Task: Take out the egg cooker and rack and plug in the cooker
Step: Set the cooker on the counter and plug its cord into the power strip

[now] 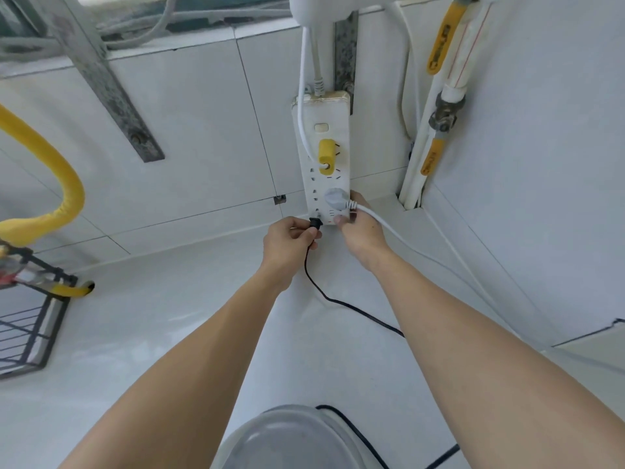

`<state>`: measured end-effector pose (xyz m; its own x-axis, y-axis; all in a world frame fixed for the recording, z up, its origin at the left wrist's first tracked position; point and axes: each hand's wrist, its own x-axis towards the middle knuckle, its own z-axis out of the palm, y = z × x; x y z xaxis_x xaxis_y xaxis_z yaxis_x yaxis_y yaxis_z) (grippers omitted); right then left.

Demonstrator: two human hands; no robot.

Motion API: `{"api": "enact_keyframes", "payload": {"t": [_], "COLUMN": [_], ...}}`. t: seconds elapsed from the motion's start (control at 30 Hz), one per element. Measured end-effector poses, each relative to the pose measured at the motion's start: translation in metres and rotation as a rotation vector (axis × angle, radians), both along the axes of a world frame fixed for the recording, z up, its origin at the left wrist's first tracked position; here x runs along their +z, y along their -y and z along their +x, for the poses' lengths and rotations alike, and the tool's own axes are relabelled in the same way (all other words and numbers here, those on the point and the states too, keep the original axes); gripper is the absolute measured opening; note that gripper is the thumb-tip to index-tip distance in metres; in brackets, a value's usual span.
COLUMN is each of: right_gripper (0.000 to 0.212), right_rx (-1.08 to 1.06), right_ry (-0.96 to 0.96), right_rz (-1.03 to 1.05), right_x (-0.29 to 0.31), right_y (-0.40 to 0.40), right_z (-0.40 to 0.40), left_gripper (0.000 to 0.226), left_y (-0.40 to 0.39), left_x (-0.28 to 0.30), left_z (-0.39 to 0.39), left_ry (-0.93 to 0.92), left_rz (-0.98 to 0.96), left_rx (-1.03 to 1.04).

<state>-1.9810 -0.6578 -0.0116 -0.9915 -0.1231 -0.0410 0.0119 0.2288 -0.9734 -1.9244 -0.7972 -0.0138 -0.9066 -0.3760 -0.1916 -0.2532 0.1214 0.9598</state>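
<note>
The egg cooker (291,438), with a clear domed lid, stands on the white counter at the bottom edge of the view. Its black cord (338,302) runs up across the counter to a black plug (317,223). My left hand (287,240) pinches that plug against the lowest socket of the white power strip (321,157) on the tiled wall. My right hand (360,225) grips the strip's lower right end. No egg rack is in view.
A yellow plug (326,157) and a grey plug (335,199) with a white cable (399,231) occupy the strip. A black wire shelf (30,319) stands at the left. Yellow gas hose (64,184) curves at left; pipes (439,113) run down the right corner.
</note>
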Motion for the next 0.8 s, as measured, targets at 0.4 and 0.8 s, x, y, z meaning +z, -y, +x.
{"api": "enact_keyframes", "payload": {"t": [0.4, 0.8], "right_gripper": [0.027, 0.040], "right_rx": [0.016, 0.120], "right_ry": [0.009, 0.000], "right_rz": [-0.061, -0.023], "right_x": [-0.002, -0.003], "right_y": [-0.009, -0.020], "right_z": [0.002, -0.003], "left_gripper": [0.006, 0.010], "left_y": [-0.008, 0.002], "left_x": [0.020, 0.049], "left_z": [-0.004, -0.009], "left_ry": [0.097, 0.313], "left_rz": [0.270, 0.352], "left_rx": [0.152, 0.160]}}
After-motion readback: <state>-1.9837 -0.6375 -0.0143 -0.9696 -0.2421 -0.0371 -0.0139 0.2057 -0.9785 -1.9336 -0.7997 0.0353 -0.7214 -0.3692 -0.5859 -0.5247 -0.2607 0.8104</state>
